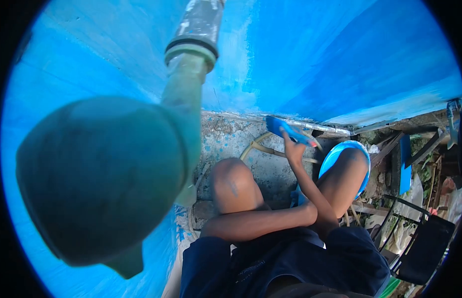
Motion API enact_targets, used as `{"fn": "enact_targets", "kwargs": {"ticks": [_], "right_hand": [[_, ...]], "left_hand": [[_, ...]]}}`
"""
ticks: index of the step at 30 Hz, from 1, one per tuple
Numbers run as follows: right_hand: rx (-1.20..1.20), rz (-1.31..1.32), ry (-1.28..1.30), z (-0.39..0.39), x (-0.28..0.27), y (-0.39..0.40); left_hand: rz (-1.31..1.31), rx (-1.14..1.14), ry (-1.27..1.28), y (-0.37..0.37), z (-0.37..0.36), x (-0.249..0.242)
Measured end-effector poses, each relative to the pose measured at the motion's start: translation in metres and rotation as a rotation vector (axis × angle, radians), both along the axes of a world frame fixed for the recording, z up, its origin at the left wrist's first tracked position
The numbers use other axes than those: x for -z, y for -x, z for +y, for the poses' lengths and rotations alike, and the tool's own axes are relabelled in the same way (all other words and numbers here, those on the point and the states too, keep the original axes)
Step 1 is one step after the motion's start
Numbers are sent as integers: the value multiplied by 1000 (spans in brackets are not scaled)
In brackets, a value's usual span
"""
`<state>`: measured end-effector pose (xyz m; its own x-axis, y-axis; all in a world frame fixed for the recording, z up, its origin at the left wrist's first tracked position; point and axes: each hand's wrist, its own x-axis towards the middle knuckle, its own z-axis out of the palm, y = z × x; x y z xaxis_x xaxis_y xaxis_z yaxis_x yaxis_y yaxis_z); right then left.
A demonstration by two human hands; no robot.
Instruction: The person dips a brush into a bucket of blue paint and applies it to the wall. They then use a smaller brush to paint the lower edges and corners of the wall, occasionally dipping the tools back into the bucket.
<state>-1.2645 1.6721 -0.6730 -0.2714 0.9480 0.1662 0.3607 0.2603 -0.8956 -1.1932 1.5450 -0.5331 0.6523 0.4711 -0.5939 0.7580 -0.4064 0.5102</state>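
Observation:
My right hand (293, 148) is closed around a flat, paint-covered blue brush (275, 125), close to the foot of the blue wall (300, 59). Beside and partly behind my right knee is a round container with blue inside and a pale rim (366, 151). My left forearm (261, 222) lies across my lap towards the right arm, and its hand is hidden there. A small blue thing (299, 195) shows between my legs, too covered to make out.
A large, blurred teal rounded object (102, 179) and a pipe (184, 84) fill the left foreground. A pale hose (256, 145) curves over the paint-spotted concrete. At right are a black chair (424, 248), boards, debris and a tap (452, 124).

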Motion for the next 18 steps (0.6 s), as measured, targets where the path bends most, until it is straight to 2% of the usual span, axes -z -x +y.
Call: {"fn": "enact_targets", "kwargs": {"ticks": [1,2,4,6,9,10,12,16,18], "right_hand": [[293,142,296,-2,5,-5],[307,146,299,-2,6,-10],[698,687,839,1,4,-22],[668,684,864,-1,25,-29],[561,801,1029,-5,28,-25],[574,807,1034,-11,19,-22],[605,778,985,-18,8,-20],[764,783,912,-25,18,-21],[823,891,853,-30,3,-17]], "left_hand": [[-1,12,7,9,-2,-8],[-5,18,7,19,-5,-14],[2,18,-18,38,-8,-27],[13,-22,-74,51,-8,-35],[-24,-222,-328,64,-2,-35],[-23,-210,-319,68,2,-33],[-121,-465,-579,77,11,-29],[-84,-463,-441,98,28,-49],[-69,-461,-369,98,30,-50]]}}
